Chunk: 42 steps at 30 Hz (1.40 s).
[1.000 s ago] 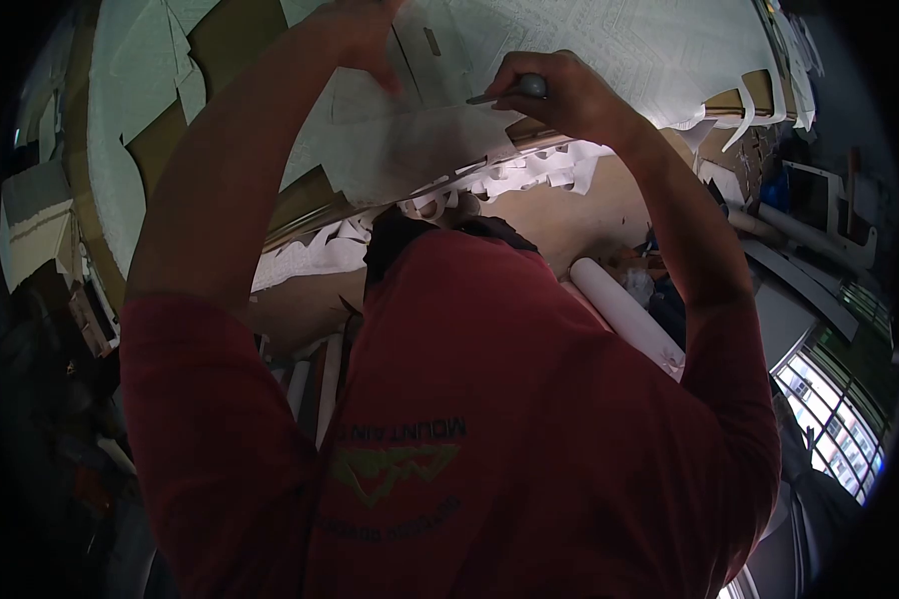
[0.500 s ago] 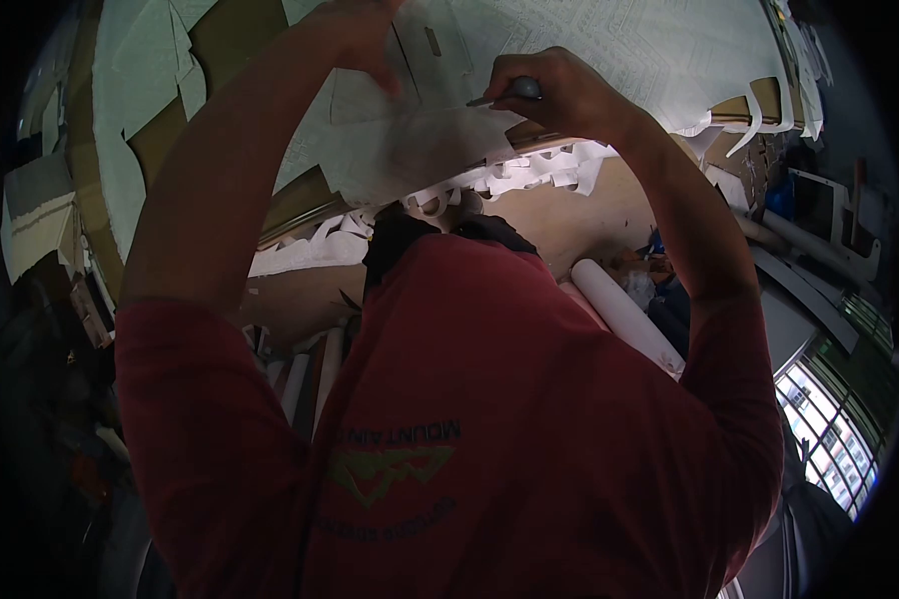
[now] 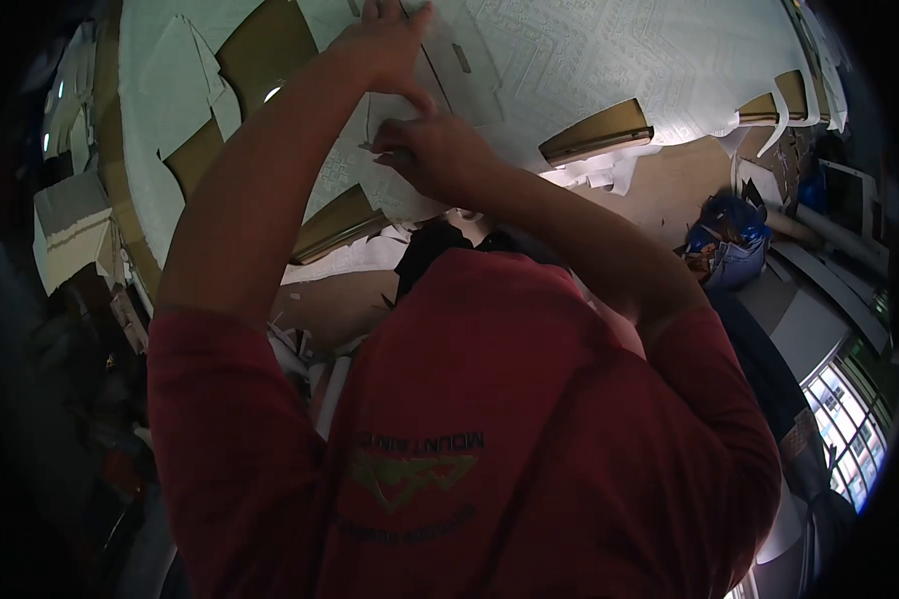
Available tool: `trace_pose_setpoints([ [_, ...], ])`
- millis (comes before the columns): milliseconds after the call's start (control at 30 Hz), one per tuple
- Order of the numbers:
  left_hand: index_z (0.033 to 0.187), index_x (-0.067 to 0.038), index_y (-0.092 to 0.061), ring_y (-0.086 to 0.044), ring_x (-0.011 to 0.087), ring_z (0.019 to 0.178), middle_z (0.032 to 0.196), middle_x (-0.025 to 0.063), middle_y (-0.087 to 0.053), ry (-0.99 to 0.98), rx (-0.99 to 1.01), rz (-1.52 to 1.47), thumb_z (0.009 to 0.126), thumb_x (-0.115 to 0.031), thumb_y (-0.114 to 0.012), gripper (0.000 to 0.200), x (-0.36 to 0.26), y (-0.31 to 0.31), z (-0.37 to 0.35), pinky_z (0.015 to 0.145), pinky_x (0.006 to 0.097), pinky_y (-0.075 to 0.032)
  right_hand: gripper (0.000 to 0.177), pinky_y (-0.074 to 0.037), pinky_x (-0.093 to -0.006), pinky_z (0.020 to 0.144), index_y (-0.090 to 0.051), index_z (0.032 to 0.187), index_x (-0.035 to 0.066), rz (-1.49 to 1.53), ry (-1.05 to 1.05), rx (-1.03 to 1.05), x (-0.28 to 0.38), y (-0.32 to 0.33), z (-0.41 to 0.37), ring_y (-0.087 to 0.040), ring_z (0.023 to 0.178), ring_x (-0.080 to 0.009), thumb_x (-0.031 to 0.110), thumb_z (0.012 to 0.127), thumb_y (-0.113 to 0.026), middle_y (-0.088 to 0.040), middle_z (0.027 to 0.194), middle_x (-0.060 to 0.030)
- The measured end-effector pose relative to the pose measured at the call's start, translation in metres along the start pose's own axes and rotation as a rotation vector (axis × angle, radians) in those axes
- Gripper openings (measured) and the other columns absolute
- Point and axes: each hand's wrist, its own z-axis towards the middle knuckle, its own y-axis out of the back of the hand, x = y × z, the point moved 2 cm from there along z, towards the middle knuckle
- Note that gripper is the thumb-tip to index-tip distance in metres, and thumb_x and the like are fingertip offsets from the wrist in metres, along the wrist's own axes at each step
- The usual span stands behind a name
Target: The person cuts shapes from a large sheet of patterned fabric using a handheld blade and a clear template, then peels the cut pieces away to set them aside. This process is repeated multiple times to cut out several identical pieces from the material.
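Note:
My left hand [image 3: 388, 48] lies with fingers spread on a clear flat plate [image 3: 474, 65] that has a dark line and a small slot. Beneath the plate is a white sheet with an embossed pattern [image 3: 579, 60]. My right hand [image 3: 435, 155] is closed near the sheet's front edge, just below my left thumb. A thin tool tip [image 3: 367, 147] pokes out from its fingers; the rest of the small hand tool is hidden in the grip. Brown board [image 3: 599, 132] shows through a gap in the sheet to the right.
Another piece of brown board [image 3: 340, 225] is bare at the front edge, with white scraps [image 3: 355, 258] hanging below. Cut strips [image 3: 779, 115] curl at the right edge. A blue bag [image 3: 729, 235] and long rolls lie on the right. A box [image 3: 70, 235] stands left.
My right hand has moved left with the tool, from the right of the plate to below my left hand. Brown board shows where sheet lay before. The view has shifted.

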Motion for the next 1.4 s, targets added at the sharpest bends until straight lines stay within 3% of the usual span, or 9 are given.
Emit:
trace_pose_setpoints([
  [167, 0.166, -0.016, -0.018, -0.016, 0.0517, 0.156, 0.17, 0.0313, -0.01, -0.021, -0.012, -0.056, 0.054, -0.053, -0.099, 0.143, 0.005, -0.005, 0.01, 0.121, 0.0561, -0.036, 0.014, -0.058, -0.0355, 0.074, -0.072, 0.105, 0.006, -0.047, -0.112, -0.215, -0.003, 0.059, -0.075, -0.074, 0.079, -0.0272, 0.01, 0.093, -0.077, -0.075, 0.092, -0.0109],
  [367, 0.165, -0.009, -0.019, -0.017, 0.0598, 0.152, 0.169, 0.034, -0.011, -0.056, 0.011, -0.045, 0.051, -0.055, -0.099, 0.147, 0.009, -0.009, 0.023, 0.122, 0.0591, -0.034, 0.014, -0.056, -0.0315, 0.073, -0.072, 0.105, 0.001, -0.16, -0.539, -0.554, 0.004, 0.08, -0.099, -0.073, 0.081, -0.0156, 0.01, 0.095, -0.075, -0.076, 0.09, -0.0116],
  [700, 0.163, -0.002, -0.017, -0.025, 0.068, 0.145, 0.168, 0.0363, -0.01, -0.083, 0.023, -0.019, 0.05, -0.058, -0.099, 0.15, 0.008, -0.013, 0.031, 0.117, 0.0626, -0.038, 0.015, -0.059, -0.031, 0.075, -0.069, 0.105, 0.0, -0.167, -0.586, -0.647, 0.004, 0.065, -0.084, -0.075, 0.083, -0.017, 0.01, 0.096, -0.073, -0.076, 0.088, -0.0124],
  [767, 0.162, -0.001, -0.017, -0.025, 0.0682, 0.144, 0.168, 0.037, -0.01, -0.089, 0.017, -0.016, 0.05, -0.058, -0.099, 0.15, 0.008, -0.014, 0.031, 0.116, 0.0628, -0.039, 0.014, -0.06, -0.0407, 0.067, -0.07, 0.098, 0.004, -0.177, -0.583, -0.696, 0.003, 0.062, -0.081, -0.076, 0.076, -0.0333, 0.013, 0.09, -0.076, -0.075, 0.083, -0.017],
  [800, 0.162, -0.001, -0.017, -0.025, 0.0683, 0.144, 0.167, 0.0377, -0.01, -0.091, 0.01, -0.011, 0.05, -0.059, -0.099, 0.151, 0.008, -0.014, 0.032, 0.115, 0.063, -0.041, 0.014, -0.06, -0.0407, 0.067, -0.07, 0.098, 0.004, -0.181, -0.583, -0.697, 0.004, 0.062, -0.08, -0.076, 0.076, -0.0333, 0.013, 0.09, -0.076, -0.075, 0.083, -0.017],
  [1100, 0.164, -0.003, -0.013, -0.017, 0.0636, 0.15, 0.17, 0.0316, -0.002, -0.012, 0.095, -0.006, 0.054, -0.059, -0.099, 0.151, -0.001, -0.008, 0.033, 0.107, 0.0736, -0.044, 0.016, -0.059, -0.0385, 0.066, -0.069, 0.098, 0.002, -0.153, -0.645, -0.688, 0.01, 0.059, -0.078, -0.076, 0.074, -0.0301, 0.012, 0.09, -0.077, -0.075, 0.083, -0.0177],
  [1167, 0.164, -0.003, -0.013, -0.016, 0.0636, 0.15, 0.17, 0.0318, -0.002, -0.01, 0.111, 0.002, 0.055, -0.06, -0.099, 0.15, -0.003, -0.006, 0.033, 0.107, 0.0734, -0.044, 0.014, -0.057, -0.0296, 0.072, -0.069, 0.101, 0.0, -0.176, -0.686, -0.715, 0.01, 0.052, -0.084, -0.072, 0.08, -0.0131, 0.009, 0.094, -0.078, -0.076, 0.088, -0.0116],
  [1200, 0.164, -0.003, -0.012, -0.016, 0.0637, 0.15, 0.17, 0.0321, -0.001, -0.01, 0.126, 0.013, 0.056, -0.06, -0.099, 0.15, -0.003, -0.005, 0.033, 0.107, 0.0733, -0.044, 0.014, -0.057, -0.0296, 0.072, -0.069, 0.101, 0.0, -0.172, -0.682, -0.71, 0.002, 0.049, -0.083, -0.072, 0.08, -0.0131, 0.009, 0.094, -0.078, -0.076, 0.088, -0.0116],
  [1400, 0.165, -0.003, -0.01, -0.016, 0.0645, 0.15, 0.17, 0.0325, 0.0, -0.013, 0.13, 0.01, 0.057, -0.059, -0.099, 0.151, -0.003, -0.006, 0.033, 0.107, 0.0749, -0.042, 0.015, -0.055, -0.0279, 0.076, -0.067, 0.101, 0.002, -0.043, -0.401, -0.841, -0.034, 0.029, -0.076, -0.069, 0.087, -0.0119, 0.004, 0.092, -0.08, -0.076, 0.096, -0.0106],
])
